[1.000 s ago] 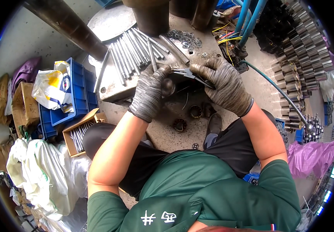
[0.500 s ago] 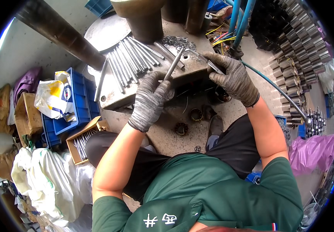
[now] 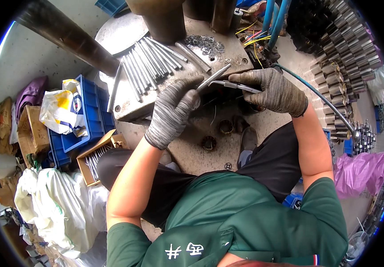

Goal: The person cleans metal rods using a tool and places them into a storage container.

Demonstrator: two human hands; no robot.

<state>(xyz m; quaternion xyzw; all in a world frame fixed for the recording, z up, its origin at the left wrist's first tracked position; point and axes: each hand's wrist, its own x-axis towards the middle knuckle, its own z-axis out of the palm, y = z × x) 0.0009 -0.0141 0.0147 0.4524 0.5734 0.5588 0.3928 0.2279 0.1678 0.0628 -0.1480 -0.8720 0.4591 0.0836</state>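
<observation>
The left hand (image 3: 174, 109) hides the near end of the rod (image 3: 217, 75); the right hand (image 3: 275, 91) covers part of the pliers (image 3: 238, 86). Whether pliers and rod touch is unclear. Far left, the top edge cuts off a blue crate (image 3: 111, 6).

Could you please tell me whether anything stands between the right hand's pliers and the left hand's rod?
Nothing visible does: the pliers in the right hand have their tips beside the rod in the left hand, though whether they touch is unclear.
</observation>
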